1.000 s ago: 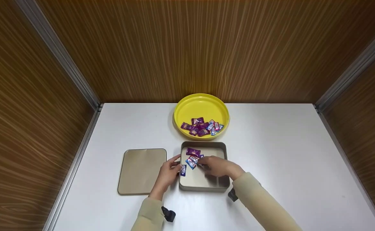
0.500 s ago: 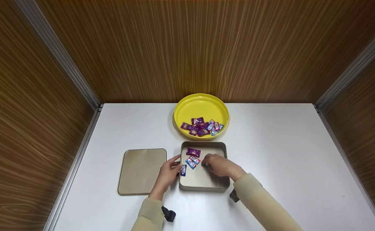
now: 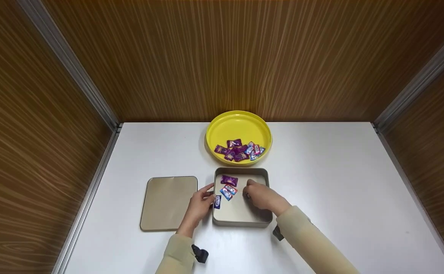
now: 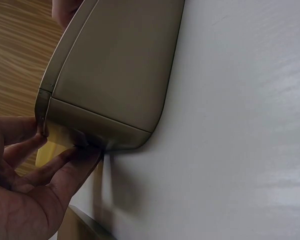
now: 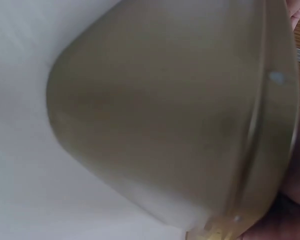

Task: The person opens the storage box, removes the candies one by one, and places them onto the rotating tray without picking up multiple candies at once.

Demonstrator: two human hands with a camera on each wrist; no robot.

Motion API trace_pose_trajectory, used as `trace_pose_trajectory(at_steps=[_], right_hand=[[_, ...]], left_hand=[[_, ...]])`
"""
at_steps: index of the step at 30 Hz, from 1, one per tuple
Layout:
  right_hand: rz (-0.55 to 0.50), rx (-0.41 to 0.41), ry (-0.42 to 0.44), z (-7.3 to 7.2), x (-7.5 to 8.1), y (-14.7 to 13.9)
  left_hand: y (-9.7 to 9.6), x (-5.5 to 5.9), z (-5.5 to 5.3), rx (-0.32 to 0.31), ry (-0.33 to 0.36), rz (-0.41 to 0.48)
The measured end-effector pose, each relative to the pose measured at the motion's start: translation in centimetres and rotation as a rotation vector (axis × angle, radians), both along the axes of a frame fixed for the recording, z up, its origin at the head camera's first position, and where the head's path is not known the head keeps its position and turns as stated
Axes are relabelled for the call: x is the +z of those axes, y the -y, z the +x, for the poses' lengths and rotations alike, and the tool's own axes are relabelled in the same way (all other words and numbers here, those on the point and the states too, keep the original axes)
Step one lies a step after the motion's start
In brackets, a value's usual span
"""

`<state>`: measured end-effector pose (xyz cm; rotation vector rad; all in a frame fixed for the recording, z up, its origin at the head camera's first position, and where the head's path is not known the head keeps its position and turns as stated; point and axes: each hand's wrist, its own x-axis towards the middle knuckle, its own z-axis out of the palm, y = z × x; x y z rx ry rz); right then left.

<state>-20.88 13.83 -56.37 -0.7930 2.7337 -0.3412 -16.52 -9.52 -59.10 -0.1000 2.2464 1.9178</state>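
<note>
A tan open tin box (image 3: 241, 222) stands on the table in the head view. Inside lie a purple-wrapped candy (image 3: 229, 180), two blue-and-red candies (image 3: 227, 192) and a dark blue candy (image 3: 217, 202) by the left wall. My left hand (image 3: 199, 207) rests its fingertips against the outside of that wall; in the left wrist view the fingers (image 4: 65, 170) touch the box near its rim. My right hand (image 3: 262, 196) reaches into the box's right half, fingers curled in a pinch on a small wrapped candy, mostly hidden beneath them. The right wrist view shows mainly the box's outer wall (image 5: 160, 100).
A yellow round tray (image 3: 235, 129) behind the box holds several purple and blue-pink candies. The box's flat tan lid (image 3: 167, 203) lies to the left. Wood-patterned panels (image 3: 229, 57) enclose the white table (image 3: 340, 182).
My right hand has drawn slightly right, away from the blue-and-red candies. A dark candy seen by its fingertips earlier is now out of sight under them. My left hand stays put.
</note>
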Motion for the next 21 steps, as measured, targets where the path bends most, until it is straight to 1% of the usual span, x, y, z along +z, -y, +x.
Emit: trace_pose_trajectory(at_steps=[4, 12, 17, 21], right_hand=[[0.026, -0.006, -0.018, -0.01, -0.07, 0.04], [0.025, 0.001, -0.023, 0.10, -0.27, -0.02], [0.032, -0.001, -0.026, 0.13, -0.27, -0.01], [0.014, 0.001, -0.026, 0.13, -0.24, -0.06]], left_hand=[[0.01, -0.04, 0.01, -0.003, -0.004, 0.016], [-0.05, -0.08, -0.07, 0.003, 0.016, -0.022], [-0.03, -0.01, -0.08, 0.007, 0.027, -0.026], [-0.04, 0.09, -0.06, 0.008, 0.023, -0.023]])
